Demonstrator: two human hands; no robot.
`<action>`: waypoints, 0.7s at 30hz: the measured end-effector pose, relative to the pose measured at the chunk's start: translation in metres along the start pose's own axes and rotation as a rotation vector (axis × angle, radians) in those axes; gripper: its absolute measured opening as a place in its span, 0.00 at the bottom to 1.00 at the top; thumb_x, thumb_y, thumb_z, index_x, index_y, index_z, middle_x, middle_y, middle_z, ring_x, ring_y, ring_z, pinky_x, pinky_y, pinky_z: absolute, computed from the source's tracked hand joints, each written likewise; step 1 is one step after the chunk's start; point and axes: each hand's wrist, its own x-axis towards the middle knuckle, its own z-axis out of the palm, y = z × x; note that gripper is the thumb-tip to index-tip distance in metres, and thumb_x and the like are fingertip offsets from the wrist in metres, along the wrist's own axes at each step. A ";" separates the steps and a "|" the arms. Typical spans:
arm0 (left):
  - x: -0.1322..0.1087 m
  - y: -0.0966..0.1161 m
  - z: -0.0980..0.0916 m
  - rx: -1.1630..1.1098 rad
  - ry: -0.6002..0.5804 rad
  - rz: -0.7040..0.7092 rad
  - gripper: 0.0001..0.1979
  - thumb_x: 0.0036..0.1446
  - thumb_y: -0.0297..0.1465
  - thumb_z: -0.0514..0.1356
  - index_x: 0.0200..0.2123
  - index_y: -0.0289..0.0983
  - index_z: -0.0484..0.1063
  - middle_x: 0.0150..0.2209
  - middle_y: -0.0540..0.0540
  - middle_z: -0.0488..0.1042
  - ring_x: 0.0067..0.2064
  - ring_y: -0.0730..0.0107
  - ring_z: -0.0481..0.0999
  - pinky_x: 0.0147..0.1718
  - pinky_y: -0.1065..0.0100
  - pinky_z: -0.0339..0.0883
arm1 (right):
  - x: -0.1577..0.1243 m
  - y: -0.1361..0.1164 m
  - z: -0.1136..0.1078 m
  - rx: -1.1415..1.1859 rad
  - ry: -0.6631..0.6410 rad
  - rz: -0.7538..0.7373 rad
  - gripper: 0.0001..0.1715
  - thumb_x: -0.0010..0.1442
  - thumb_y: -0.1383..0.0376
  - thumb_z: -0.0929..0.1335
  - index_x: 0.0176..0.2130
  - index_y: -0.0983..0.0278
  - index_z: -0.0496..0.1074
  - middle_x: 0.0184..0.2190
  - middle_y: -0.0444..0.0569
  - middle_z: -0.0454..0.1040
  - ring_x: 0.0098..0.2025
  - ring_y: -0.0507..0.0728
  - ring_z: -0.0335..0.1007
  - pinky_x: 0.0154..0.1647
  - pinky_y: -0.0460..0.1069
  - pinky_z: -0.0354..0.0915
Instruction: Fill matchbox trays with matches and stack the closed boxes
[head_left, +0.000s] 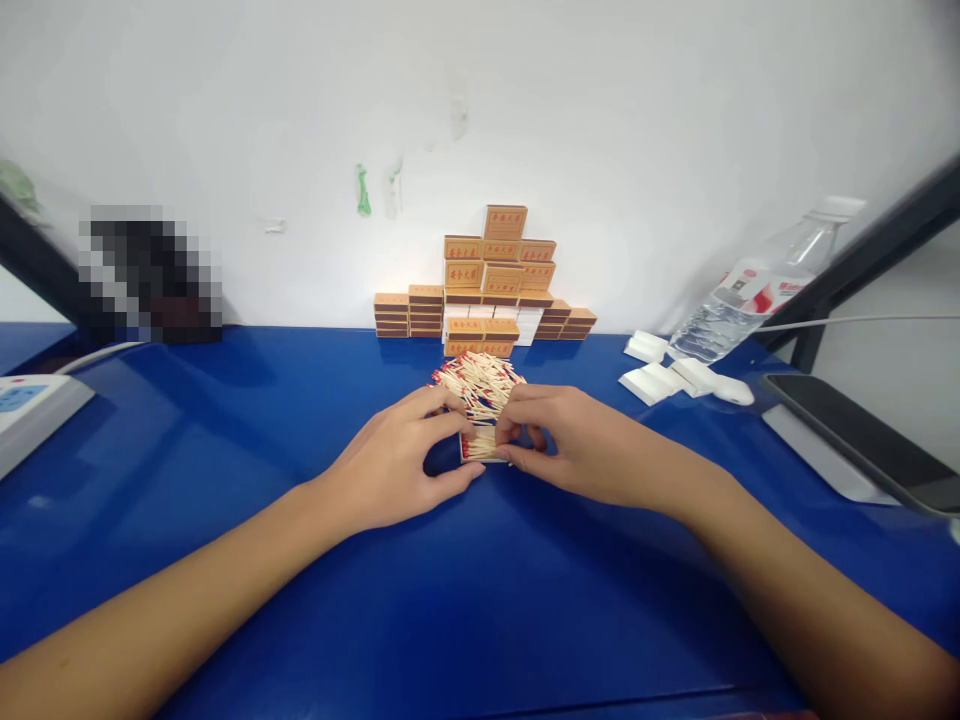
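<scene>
A small white matchbox tray (480, 447) filled with red-tipped matches lies on the blue table. My left hand (405, 455) grips its left end, thumb at the near edge and fingers at the far side. At the tray's right end is my right hand (551, 440), its thumb and fingers pinched together at the matches; what lies between the fingertips is too small to make out. Just behind the tray spreads a loose pile of matches (484, 382). Orange matchboxes (504, 222) are stacked against the wall behind the pile.
On the right, white empty trays (652, 382) lie near a tilted water bottle (750, 290), with a black phone (862, 435) resting on a white object beyond them. A white power strip (37, 415) is at the left edge of the blue table (450, 610).
</scene>
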 end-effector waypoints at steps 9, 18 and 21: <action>0.002 -0.002 -0.002 0.005 -0.033 0.029 0.13 0.66 0.35 0.66 0.52 0.40 0.76 0.49 0.45 0.81 0.52 0.58 0.77 0.51 0.56 0.73 | 0.003 -0.001 0.010 -0.021 0.071 0.054 0.05 0.65 0.71 0.68 0.37 0.63 0.74 0.33 0.46 0.75 0.35 0.54 0.68 0.37 0.49 0.59; 0.004 0.000 -0.004 -0.016 -0.036 0.035 0.16 0.64 0.34 0.67 0.54 0.41 0.76 0.49 0.45 0.81 0.51 0.58 0.78 0.51 0.56 0.74 | 0.002 0.001 0.009 -0.017 0.086 -0.021 0.06 0.66 0.71 0.68 0.37 0.63 0.76 0.38 0.48 0.73 0.36 0.54 0.67 0.38 0.49 0.61; 0.003 0.000 -0.004 -0.020 -0.034 0.042 0.15 0.63 0.35 0.67 0.53 0.41 0.76 0.48 0.45 0.81 0.50 0.58 0.78 0.50 0.56 0.74 | 0.002 0.003 0.007 -0.019 0.104 -0.013 0.05 0.66 0.71 0.69 0.38 0.63 0.77 0.37 0.48 0.73 0.37 0.54 0.68 0.38 0.49 0.61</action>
